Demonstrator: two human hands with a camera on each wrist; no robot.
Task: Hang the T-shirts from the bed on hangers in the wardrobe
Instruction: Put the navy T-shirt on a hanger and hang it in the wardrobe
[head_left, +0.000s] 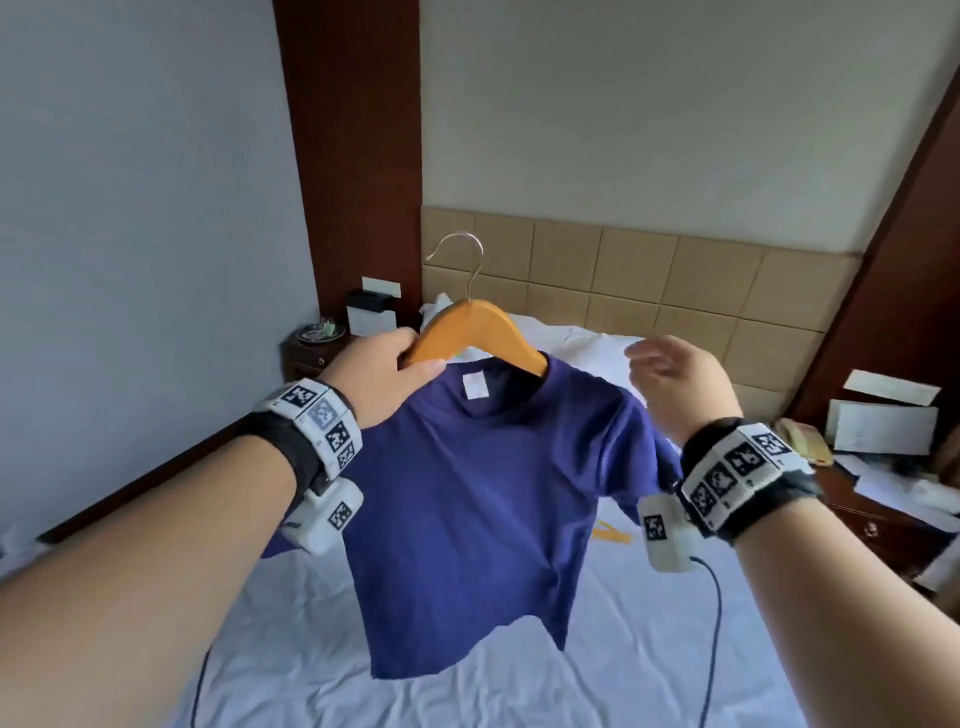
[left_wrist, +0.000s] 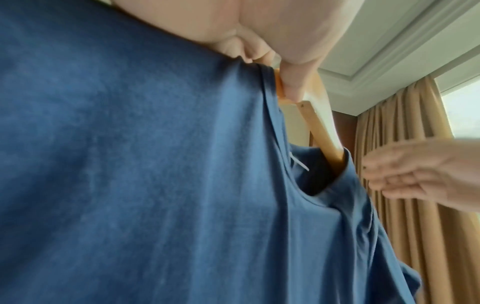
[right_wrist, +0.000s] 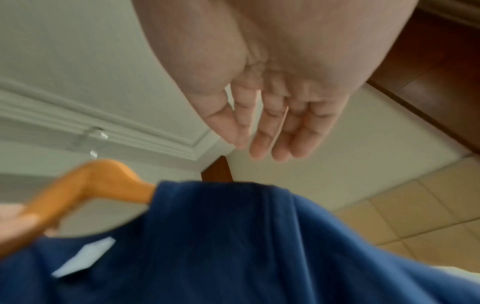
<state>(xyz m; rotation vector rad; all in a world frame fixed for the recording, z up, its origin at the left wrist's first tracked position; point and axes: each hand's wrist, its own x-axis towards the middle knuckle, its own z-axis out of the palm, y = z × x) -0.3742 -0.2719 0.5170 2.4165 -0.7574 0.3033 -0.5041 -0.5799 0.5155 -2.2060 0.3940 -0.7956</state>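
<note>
Left hand (head_left: 382, 374): fingers curled round one arm of the hanger, pinching soft shirt cloth against it
Right hand (head_left: 675, 382): fingers loose and spread, holding nothing, just beside the shirt's shoulder
T-shirt (head_left: 478, 499): limp blue knit, white neck label, held above the bed (head_left: 649, 649)
Hanger (head_left: 475, 332): smooth orange wood, curved wire hook, other arm inside the collar

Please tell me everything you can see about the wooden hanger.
The hanger looks like orange-tan wood with a thin metal hook on top. It is held up above the bed, tilted. The left hand grips its left arm together with the shirt's shoulder. Its right arm goes through the collar into the blue T-shirt. The right hand does not touch it.
</note>
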